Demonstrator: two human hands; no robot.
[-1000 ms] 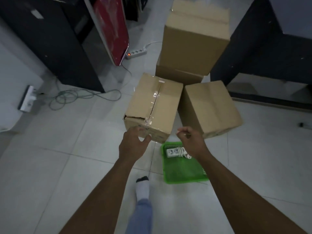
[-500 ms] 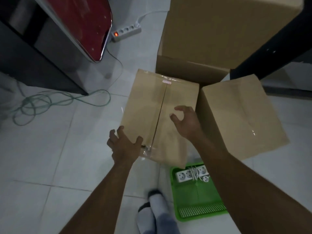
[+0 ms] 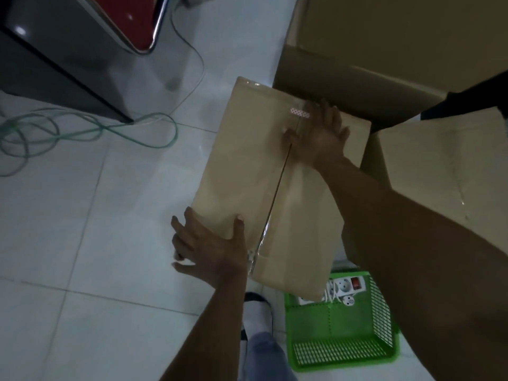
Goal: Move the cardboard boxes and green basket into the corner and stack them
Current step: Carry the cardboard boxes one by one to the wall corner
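Note:
A taped cardboard box stands on the white tile floor in the middle of the view. My left hand grips its near left corner, thumb on top and fingers down the side. My right hand lies spread on the top, its fingertips reaching the far edge. A second cardboard box sits against its right side. Behind them, a large box rests on a lower box. The green basket lies on the floor at the taped box's near right corner, holding a white power strip.
A dark cabinet with a red, chrome-edged panel fills the top left. A coiled green cable lies on the tiles to the left. My foot in a white sock is just below the box. Dark furniture shows at the right.
I have leaned in closer. My right hand slid across the box top to its far edge, and my left hand settled onto the near left corner.

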